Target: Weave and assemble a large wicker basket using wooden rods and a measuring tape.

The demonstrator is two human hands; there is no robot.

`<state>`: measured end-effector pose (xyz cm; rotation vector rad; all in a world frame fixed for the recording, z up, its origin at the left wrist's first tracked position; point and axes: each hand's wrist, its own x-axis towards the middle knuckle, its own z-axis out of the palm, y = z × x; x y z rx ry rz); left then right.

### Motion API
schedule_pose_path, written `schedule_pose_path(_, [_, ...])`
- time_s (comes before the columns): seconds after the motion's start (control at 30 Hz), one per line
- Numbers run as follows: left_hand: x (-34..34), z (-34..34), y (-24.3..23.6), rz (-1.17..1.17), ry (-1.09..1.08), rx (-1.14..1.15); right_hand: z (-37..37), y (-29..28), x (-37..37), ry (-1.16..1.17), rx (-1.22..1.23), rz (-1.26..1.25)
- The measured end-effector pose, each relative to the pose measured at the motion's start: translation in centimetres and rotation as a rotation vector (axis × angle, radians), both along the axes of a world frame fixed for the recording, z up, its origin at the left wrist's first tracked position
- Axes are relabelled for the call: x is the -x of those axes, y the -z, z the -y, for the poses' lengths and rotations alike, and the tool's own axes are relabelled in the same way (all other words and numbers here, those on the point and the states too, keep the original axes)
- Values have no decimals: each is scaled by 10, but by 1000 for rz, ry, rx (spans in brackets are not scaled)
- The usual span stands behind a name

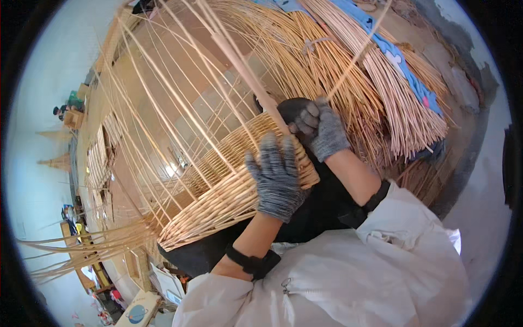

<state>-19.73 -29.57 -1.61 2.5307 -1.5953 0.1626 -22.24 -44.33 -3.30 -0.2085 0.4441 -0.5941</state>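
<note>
A half-woven wicker basket (218,199) rests against my lap, its long upright stakes fanning up and to the left. My left hand (274,180), in a grey knit glove, lies on the near woven wall with fingers stretched apart toward the top of the weave. At the basket's right corner stands a thick pale post (242,68). Just right of that post is my right hand (321,128), also gloved, its fingers curled closed around a thin wicker rod (357,57). The rod slants up and to the right. Where its lower end meets the weave is hidden by the hand.
Large bundles of wicker rods (338,71) lie on the floor ahead and right, with a blue patterned cloth (406,68) across them. Loose long strands (87,248) stick out left of the basket. Farther left are a cardboard box (73,119), a person (61,111) and a wooden crate (137,268).
</note>
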Motion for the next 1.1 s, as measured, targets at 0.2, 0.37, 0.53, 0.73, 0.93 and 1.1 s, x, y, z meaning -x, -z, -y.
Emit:
schedule_pose_path(0.2, [-7, 5, 0, -13, 70, 46, 3, 2, -5, -8, 9, -66])
schedule_pose_path(0.37, [-17, 12, -16, -5, -3, 1, -8, -13, -21, 108, -118, 21])
schedule_pose_path(0.53, [-56, 15, -38, 7, -69, 42, -1, -37, -74, -33, -130, 81])
schedule_pose_path(0.73, [-89, 30, -48, 26, -174, 9, 16, -48, -111, -142, -137, -100])
schedule_pose_path(0.93, [-119, 28, -22, -371, -7, 345, 22, -8, -111, -143, -102, 78])
schedule_pose_path(1.1, [-94, 54, -17, -274, -93, 380, 36, -12, -101, -84, 23, -69])
